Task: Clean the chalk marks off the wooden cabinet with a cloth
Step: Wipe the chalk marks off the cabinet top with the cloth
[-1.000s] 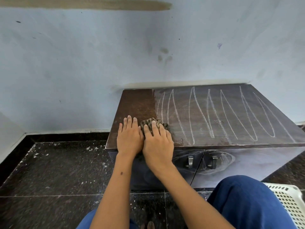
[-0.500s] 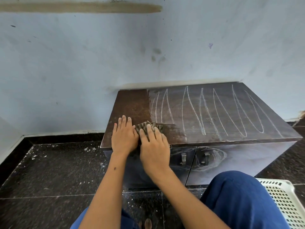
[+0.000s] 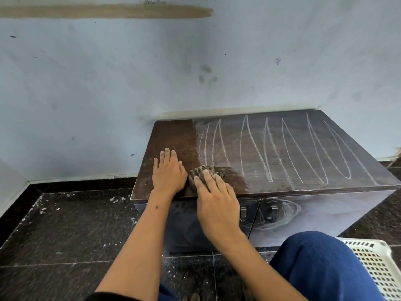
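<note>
Right hand (image 3: pixel 217 205) pressing cloth (image 3: pixel 206 172) on cabinet (image 3: pixel 173 135) centre frame, grip seemingly loose, left hand (image 3: pixel 169 172) flat, fingers spread, chalk marks (image 3: pixel 282 148) at right.

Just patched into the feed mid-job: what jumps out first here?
The white chalk loops across the middle and right of the dark cabinet top, against a clean brown strip at its left end. At the front edge, the right hand presses a cloth at the boundary, while the left hand lies flat on the cleaned part. More chalk scribble marks the right door below.
</note>
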Available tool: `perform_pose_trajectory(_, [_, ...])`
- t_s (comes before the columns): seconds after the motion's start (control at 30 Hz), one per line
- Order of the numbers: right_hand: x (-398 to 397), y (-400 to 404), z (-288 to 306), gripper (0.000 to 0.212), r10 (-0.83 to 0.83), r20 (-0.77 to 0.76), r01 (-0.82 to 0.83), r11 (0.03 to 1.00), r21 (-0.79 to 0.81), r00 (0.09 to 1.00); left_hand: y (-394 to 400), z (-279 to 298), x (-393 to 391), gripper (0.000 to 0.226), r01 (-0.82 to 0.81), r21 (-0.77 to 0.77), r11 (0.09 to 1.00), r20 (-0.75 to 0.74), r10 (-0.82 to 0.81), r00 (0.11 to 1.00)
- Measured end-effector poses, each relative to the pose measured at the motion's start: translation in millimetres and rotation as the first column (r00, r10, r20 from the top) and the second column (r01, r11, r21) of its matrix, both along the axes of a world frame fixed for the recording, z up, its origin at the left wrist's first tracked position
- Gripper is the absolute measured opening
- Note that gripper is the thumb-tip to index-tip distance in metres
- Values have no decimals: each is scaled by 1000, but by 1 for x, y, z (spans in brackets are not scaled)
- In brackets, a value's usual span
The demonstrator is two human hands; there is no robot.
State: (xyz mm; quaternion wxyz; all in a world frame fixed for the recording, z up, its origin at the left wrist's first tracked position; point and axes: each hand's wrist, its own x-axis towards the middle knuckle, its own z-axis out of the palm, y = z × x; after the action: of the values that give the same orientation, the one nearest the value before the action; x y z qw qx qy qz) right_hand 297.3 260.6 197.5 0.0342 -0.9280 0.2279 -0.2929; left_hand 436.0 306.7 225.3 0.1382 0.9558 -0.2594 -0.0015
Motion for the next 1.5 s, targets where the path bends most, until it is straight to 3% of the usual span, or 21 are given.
perform_pose_trajectory(0.17, [23,-13,5,37,-56,-64,62,994,85,996,0,-6,-2,54,5,28,1000,37,-6,999])
perform_pose_trajectory(0.3, [63,-39,27,43,110,-248,-51,971,233,962,1,-5,-2,53,10,32,999,35,-11,999])
perform_pose_trajectory(0.37, [78,-49,35,45,116,-290,-40,967,253,950,2,-4,-3,53,13,27,1000,34,-14,999])
perform_pose_trajectory(0.63, [28,-19,14,32,-27,-54,36,984,173,998,-2,-4,-2,55,22,78,997,110,-31,993])
perform_pose_trajectory(0.9, [97,-54,35,43,60,-240,7,963,269,969,-1,-2,1,54,89,53,995,60,-92,994])
perform_pose_trajectory(1.07, [69,-37,23,41,-17,-168,59,967,249,986,-4,-1,1,55,141,100,985,153,-155,976])
perform_pose_trajectory(1.17, [42,-19,16,35,-97,-70,109,974,199,993,-6,0,5,55,185,92,978,98,-194,976])
perform_pose_trajectory(1.3, [73,-44,26,42,41,-189,8,968,249,981,-6,-3,6,58,182,22,983,71,-183,981])
perform_pose_trajectory(1.5, [81,-48,29,43,31,-234,31,967,255,972,-2,-2,3,63,156,-12,988,36,-155,987])
